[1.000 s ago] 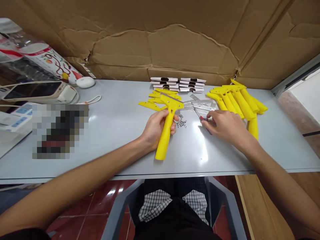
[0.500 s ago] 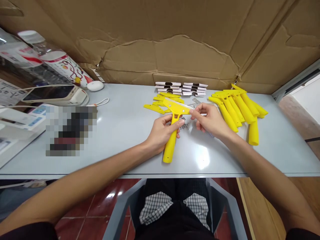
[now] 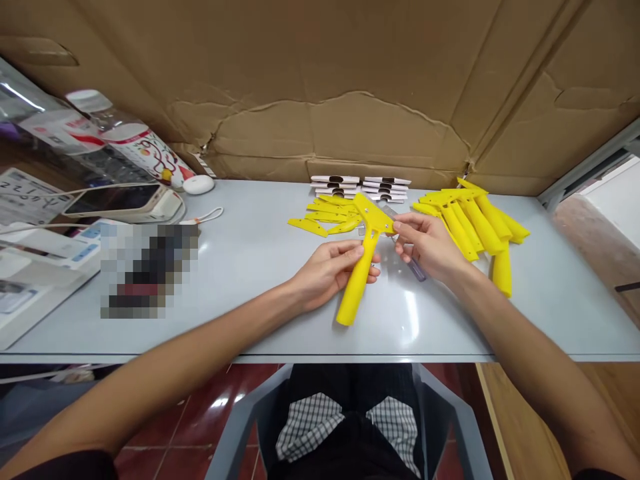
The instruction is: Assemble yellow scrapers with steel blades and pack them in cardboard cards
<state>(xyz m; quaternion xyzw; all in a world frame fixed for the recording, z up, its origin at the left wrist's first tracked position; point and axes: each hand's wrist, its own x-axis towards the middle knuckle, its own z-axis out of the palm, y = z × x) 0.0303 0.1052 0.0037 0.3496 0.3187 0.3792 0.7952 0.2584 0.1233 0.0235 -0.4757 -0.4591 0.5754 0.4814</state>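
My left hand is wrapped round the handle of a yellow plastic scraper, held above the table with its head pointing away from me. The fingers of my right hand pinch the right end of the scraper's head. Two small screw spots show on that head. Behind it lie several loose flat yellow cover plates. A clear purplish stick-like piece lies below my right hand, partly hidden by it. The scraper and my hands hide part of the table behind them.
Several yellow scraper handles are piled at the right. Stacks of small white packets stand against the cardboard. At the left are a phone, bottles, a white mouse-like object and a blurred dark object.
The scraper has tilted clockwise and shifted slightly right, with both hands still on it. The small screws seen beside my left hand are now hidden. The view has shifted a little.
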